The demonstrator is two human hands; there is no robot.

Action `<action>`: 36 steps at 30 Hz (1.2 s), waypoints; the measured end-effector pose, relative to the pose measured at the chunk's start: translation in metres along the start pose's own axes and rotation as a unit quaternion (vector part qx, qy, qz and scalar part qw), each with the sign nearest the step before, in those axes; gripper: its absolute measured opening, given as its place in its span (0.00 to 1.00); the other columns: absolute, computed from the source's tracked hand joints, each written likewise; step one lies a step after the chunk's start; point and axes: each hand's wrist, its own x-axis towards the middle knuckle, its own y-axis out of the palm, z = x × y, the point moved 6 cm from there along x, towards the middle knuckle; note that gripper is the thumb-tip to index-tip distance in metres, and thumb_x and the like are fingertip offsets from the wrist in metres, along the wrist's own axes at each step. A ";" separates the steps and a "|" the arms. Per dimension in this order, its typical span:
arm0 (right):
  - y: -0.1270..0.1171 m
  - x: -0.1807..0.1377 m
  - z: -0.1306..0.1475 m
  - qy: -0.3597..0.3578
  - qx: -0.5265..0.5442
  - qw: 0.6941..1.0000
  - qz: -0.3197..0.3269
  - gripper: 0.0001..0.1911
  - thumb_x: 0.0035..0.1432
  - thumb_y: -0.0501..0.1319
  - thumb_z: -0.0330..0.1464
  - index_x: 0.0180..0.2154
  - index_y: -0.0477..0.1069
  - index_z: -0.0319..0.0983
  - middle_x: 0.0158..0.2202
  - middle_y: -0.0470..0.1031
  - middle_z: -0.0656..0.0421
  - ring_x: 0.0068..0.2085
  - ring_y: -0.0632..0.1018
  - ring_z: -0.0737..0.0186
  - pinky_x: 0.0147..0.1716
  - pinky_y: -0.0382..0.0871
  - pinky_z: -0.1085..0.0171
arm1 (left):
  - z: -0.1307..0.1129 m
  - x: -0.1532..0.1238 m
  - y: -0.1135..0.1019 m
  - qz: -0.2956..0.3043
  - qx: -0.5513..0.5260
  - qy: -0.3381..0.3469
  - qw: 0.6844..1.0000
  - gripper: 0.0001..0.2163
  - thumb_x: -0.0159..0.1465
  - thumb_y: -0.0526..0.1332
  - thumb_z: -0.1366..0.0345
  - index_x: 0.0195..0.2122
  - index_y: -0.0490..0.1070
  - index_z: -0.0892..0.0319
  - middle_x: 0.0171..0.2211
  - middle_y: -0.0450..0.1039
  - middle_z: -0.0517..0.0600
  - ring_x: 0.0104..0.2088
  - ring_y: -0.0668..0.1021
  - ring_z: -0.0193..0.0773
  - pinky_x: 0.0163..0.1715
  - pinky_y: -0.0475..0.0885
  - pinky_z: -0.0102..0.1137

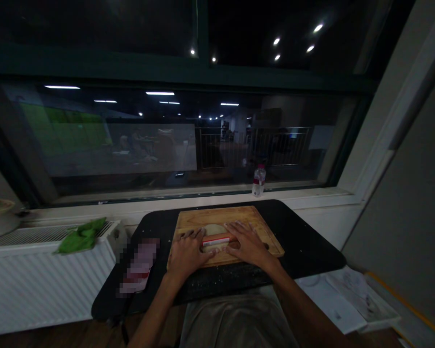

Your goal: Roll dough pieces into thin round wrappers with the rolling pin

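A wooden board (261, 223) lies on a black table (304, 241) in front of me. On the board is a pale round of dough (213, 229) with a red rolling pin (217, 239) across it. My left hand (188, 251) rests flat on the pin's left end, fingers stretched out. My right hand (247, 242) lies flat on the pin's right end, fingers spread. Both palms press on the pin; most of it is hidden beneath them.
A plastic water bottle (258, 181) stands on the window sill behind the table. A green cloth (80, 237) lies on the white radiator (39, 280) at left. A blurred packet (140, 266) sits at the table's left. Papers (348, 295) lie on the floor at right.
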 end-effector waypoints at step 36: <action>-0.005 0.011 0.017 -0.201 0.036 0.978 0.034 0.28 0.74 0.65 0.43 0.71 0.70 0.51 0.73 0.69 0.56 0.74 0.67 0.51 0.76 0.55 0.48 | 0.001 -0.015 0.003 -0.017 -0.059 0.095 0.994 0.20 0.75 0.62 0.54 0.65 0.77 0.48 0.65 0.79 0.53 0.66 0.78 0.50 0.66 0.71 0.45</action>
